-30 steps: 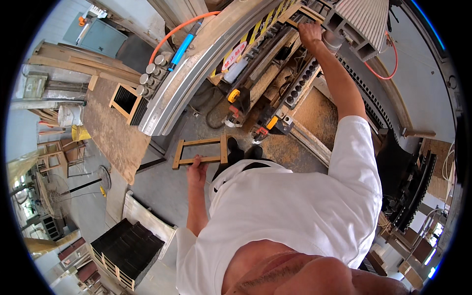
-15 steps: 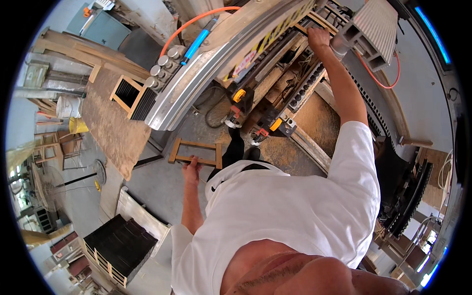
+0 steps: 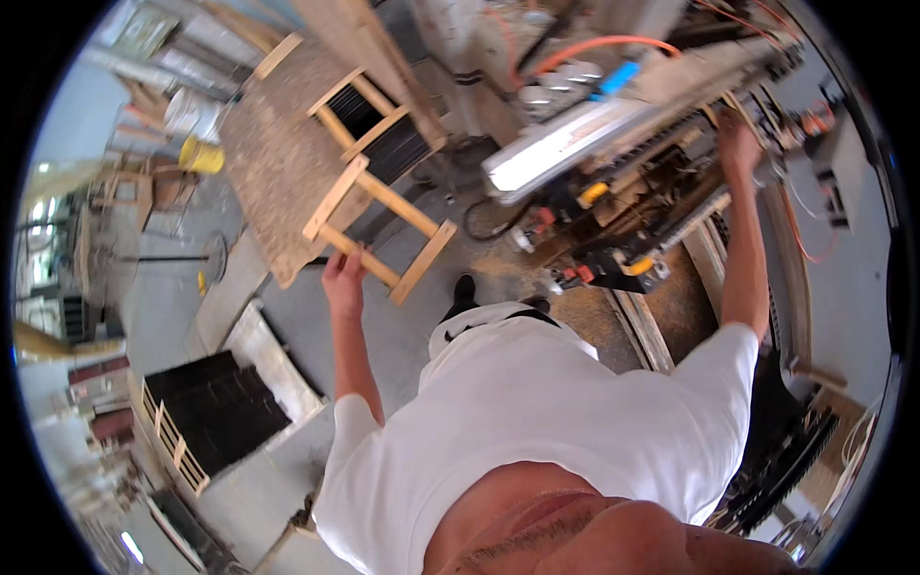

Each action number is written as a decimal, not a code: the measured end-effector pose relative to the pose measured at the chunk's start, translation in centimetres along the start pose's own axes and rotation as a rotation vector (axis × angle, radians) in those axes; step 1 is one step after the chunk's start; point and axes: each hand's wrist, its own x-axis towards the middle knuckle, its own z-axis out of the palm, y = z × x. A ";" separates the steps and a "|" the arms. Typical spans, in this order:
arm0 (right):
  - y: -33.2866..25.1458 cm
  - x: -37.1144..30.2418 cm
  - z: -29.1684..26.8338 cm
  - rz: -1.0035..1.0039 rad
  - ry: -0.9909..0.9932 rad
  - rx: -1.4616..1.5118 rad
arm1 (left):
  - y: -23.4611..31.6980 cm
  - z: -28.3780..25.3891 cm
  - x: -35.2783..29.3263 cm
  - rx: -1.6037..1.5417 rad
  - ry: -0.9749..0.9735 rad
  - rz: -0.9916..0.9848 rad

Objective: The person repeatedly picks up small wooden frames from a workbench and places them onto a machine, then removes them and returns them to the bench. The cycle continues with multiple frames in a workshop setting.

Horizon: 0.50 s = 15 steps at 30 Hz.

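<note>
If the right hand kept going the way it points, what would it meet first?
The right hand already rests on the machine; going further, it would likely press straight into its frame, though depth is unclear.

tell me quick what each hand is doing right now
Left hand: closed on the wooden frame, gripping one rail.
Right hand: raised onto the woodworking machine; grip cannot be told.

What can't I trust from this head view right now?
- Right hand: fingers hidden among the machine parts; what it grips cannot be told.
- Left hand on the wooden frame: fingers curl behind the rail.
- Feet: mostly covered by the white shirt.
- Left rim: blurred, bent shelves.
</note>
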 end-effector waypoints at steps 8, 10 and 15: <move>-13.4 -17.1 -7.1 0.111 0.197 0.673 | 3.9 -0.5 17.1 -0.268 -0.150 -0.027; -15.1 -20.3 -6.0 0.150 0.122 0.701 | 4.5 1.1 22.1 -0.200 -0.171 -0.069; -15.7 -27.3 -2.5 0.334 -0.202 0.585 | 2.7 4.4 30.9 0.145 -0.151 -0.127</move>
